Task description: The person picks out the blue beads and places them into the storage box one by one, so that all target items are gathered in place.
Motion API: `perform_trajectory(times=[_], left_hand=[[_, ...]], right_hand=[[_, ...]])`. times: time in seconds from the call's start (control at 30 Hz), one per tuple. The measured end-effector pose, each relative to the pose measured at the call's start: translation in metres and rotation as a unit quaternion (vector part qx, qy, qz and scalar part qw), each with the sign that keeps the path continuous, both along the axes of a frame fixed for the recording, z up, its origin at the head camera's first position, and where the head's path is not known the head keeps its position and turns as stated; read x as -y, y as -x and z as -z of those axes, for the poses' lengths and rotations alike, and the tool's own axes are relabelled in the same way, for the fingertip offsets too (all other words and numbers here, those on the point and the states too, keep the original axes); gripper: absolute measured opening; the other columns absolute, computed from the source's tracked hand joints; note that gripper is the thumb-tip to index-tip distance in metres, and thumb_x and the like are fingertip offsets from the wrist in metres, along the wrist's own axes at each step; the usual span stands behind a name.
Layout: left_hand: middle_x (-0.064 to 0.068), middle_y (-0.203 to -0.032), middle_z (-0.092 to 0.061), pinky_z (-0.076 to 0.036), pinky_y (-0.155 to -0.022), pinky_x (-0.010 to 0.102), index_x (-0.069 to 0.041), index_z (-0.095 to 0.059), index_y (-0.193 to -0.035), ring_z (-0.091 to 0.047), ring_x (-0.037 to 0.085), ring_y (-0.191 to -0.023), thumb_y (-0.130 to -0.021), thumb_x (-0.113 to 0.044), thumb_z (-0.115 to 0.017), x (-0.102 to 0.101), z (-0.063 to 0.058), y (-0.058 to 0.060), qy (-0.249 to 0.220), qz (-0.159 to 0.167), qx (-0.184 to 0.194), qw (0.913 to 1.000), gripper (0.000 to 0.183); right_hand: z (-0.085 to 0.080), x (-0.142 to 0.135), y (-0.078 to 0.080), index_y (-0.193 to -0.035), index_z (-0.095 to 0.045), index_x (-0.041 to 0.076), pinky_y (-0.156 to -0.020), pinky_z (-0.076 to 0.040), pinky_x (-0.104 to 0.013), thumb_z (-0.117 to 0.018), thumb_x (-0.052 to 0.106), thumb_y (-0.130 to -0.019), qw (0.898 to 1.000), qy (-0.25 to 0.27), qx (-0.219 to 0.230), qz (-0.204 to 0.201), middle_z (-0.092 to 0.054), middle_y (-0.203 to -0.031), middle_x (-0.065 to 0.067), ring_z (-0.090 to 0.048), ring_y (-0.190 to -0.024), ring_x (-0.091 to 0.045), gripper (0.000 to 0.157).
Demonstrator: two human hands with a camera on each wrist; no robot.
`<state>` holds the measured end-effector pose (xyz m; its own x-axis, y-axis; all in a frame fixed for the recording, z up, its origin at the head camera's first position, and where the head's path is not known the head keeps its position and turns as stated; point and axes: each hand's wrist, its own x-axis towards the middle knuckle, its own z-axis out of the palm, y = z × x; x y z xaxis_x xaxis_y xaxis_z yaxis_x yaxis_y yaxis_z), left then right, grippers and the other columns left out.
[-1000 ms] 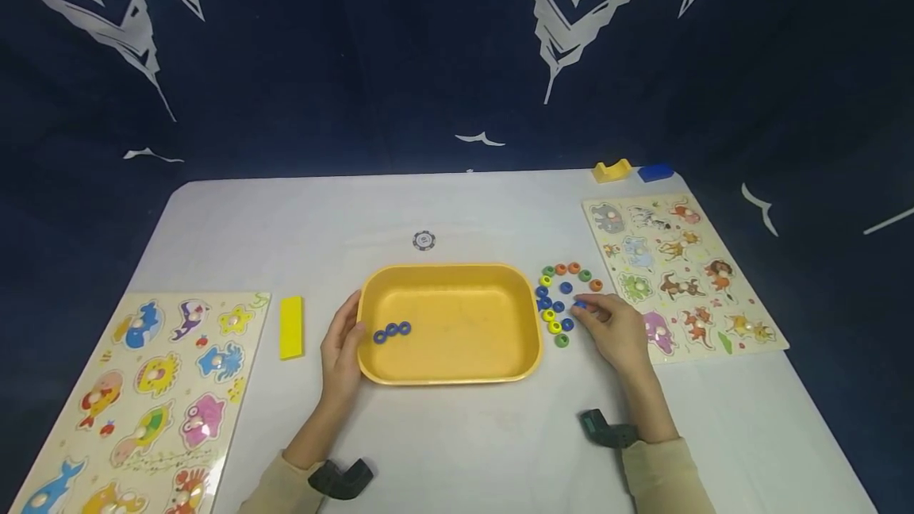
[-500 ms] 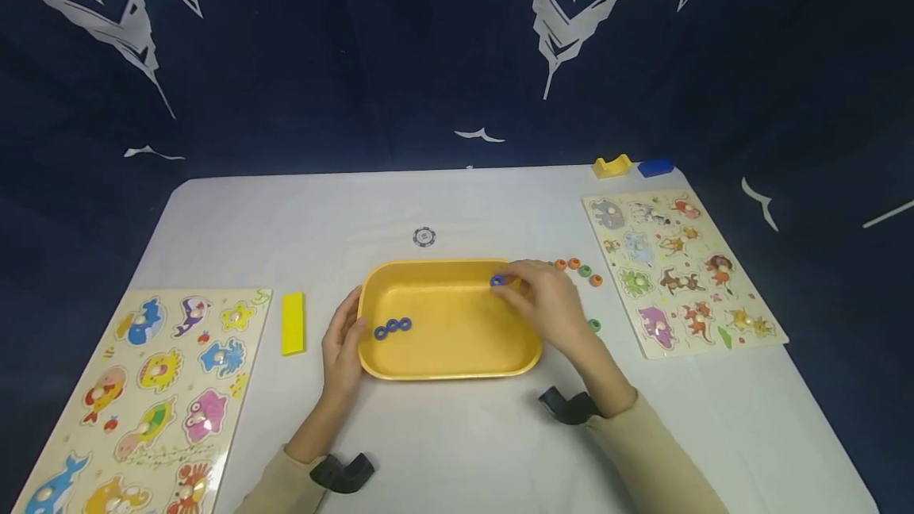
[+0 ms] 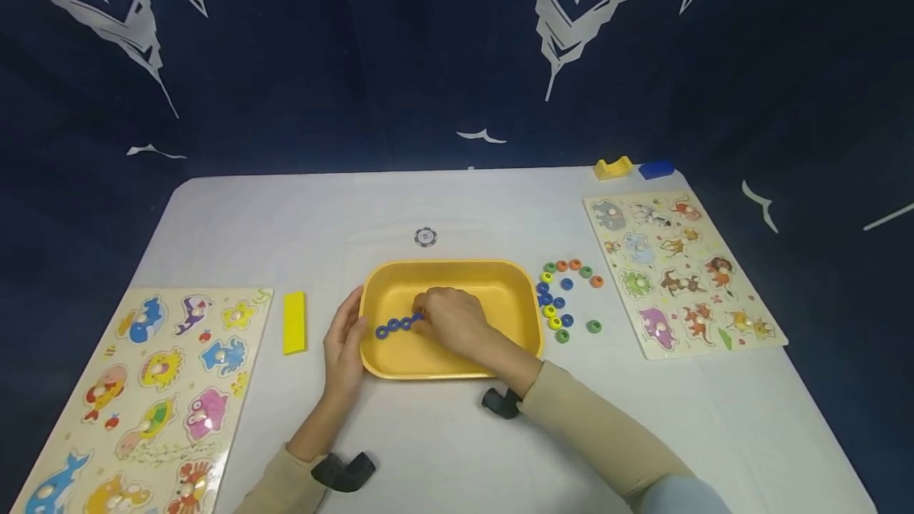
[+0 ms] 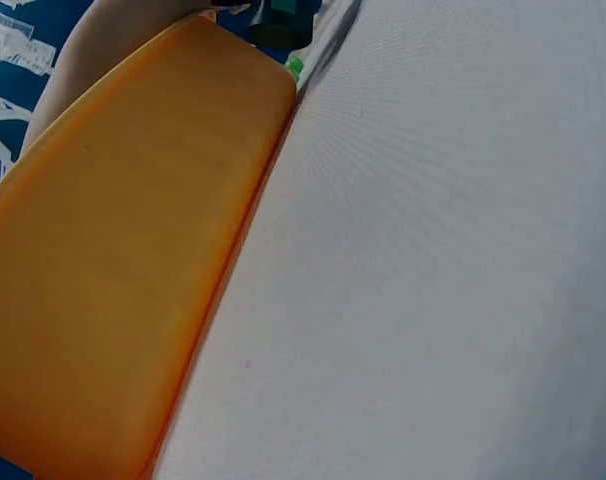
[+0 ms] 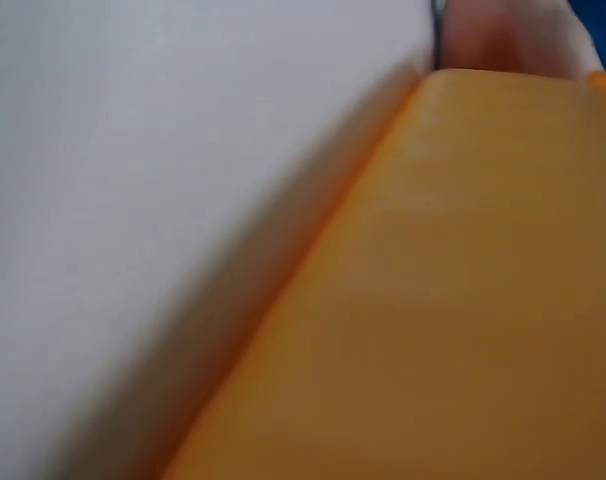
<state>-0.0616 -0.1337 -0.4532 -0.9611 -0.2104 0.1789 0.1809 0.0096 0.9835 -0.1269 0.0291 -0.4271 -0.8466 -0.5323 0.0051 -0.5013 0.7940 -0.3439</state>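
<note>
In the head view a yellow tray (image 3: pixel 457 370) stands on the white table. My left hand (image 3: pixel 344 351) holds its left end, thumb by the rim. Inside the tray, several blue ring beads (image 3: pixel 393 324) lie in a slanting row near the left end. My right hand (image 3: pixel 457 324) is over the tray and pinches another blue bead (image 3: pixel 418 316) at the right end of that row; the fingers partly cover it. Both wrist views show mostly the tray's outer wall (image 4: pixel 143 240), and the right one is blurred.
Loose blue, yellow, green and orange beads (image 3: pixel 559 302) lie just right of the tray. Animal puzzle boards lie at left (image 3: pixel 164 387) and right (image 3: pixel 678 272). A yellow block (image 3: pixel 293 324), a poker chip (image 3: pixel 425 237), a yellow curved block (image 3: pixel 612 168) and a blue block (image 3: pixel 656 170) are around.
My right hand has carried a blue bead from the loose beads at the right, over the tray's right rim, leftward to the row of blue beads. The left hand has stayed put.
</note>
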Motion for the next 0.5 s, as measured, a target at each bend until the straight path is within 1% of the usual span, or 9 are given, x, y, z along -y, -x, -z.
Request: perform_trajectory(times=[0.13,0.27,0.33,0.4,0.47,0.5], left_hand=[[0.02,-0.13,-0.043,-0.044,-0.09,0.018,0.002,-0.039,-0.131,-0.043,0.035,-0.109,-0.09,0.006,-0.035,0.001,-0.001,0.001,-0.001,0.002,0.001,1.0,0.041],[0.02,-0.13,-0.043,-0.044,-0.09,0.019,0.001,-0.038,-0.131,-0.042,0.036,-0.11,-0.09,0.005,-0.035,0.001,-0.001,0.0,0.003,0.002,0.006,1.0,0.041],[0.019,-0.13,-0.043,-0.044,-0.09,0.019,0.001,-0.038,-0.131,-0.042,0.036,-0.11,-0.09,0.005,-0.035,0.001,-0.001,0.0,0.004,0.001,0.008,1.0,0.042],[0.019,-0.13,-0.043,-0.044,-0.09,0.02,0.0,-0.039,-0.131,-0.042,0.036,-0.111,-0.09,0.005,-0.035,0.001,-0.001,0.0,0.002,0.0,0.012,0.9999,0.042],[0.018,-0.13,-0.043,-0.045,-0.09,0.02,-0.002,-0.039,-0.132,-0.042,0.036,-0.11,-0.09,0.005,-0.035,0.001,0.0,0.0,-0.002,0.001,0.015,0.9999,0.042],[0.016,-0.131,-0.043,-0.045,-0.09,0.02,-0.003,-0.04,-0.132,-0.043,0.035,-0.111,-0.09,0.004,-0.036,0.002,0.003,0.001,-0.004,0.003,0.014,0.9999,0.042]], right_hand=[[0.002,0.003,0.0,-0.088,-0.069,0.019,-0.053,-0.044,-0.022,-0.069,0.03,-0.075,1.0,0.002,0.026,-0.009,-0.06,-0.075,0.007,-0.053,-0.068,-0.007,0.018],[-0.001,-0.002,-0.003,-0.097,-0.067,0.017,-0.054,-0.043,-0.022,-0.069,0.028,-0.075,0.999,0.017,0.031,-0.005,-0.058,-0.072,0.006,-0.053,-0.07,-0.008,0.025],[-0.005,-0.009,-0.006,-0.101,-0.066,0.018,-0.054,-0.042,-0.021,-0.069,0.028,-0.075,0.999,0.038,0.019,0.002,-0.056,-0.07,0.008,-0.051,-0.068,-0.006,0.028],[-0.009,-0.021,-0.011,-0.102,-0.066,0.019,-0.054,-0.04,-0.02,-0.069,0.029,-0.075,0.997,0.075,-0.005,0.012,-0.056,-0.071,0.009,-0.05,-0.066,-0.005,0.028],[-0.013,-0.039,-0.015,-0.103,-0.066,0.018,-0.055,-0.041,-0.018,-0.069,0.029,-0.076,0.991,0.124,-0.035,0.025,-0.058,-0.075,0.01,-0.049,-0.066,-0.003,0.03],[-0.014,-0.05,-0.016,-0.103,-0.066,0.018,-0.056,-0.042,-0.018,-0.069,0.028,-0.076,0.986,0.152,-0.059,0.029,-0.059,-0.077,0.01,-0.05,-0.066,-0.003,0.029]])
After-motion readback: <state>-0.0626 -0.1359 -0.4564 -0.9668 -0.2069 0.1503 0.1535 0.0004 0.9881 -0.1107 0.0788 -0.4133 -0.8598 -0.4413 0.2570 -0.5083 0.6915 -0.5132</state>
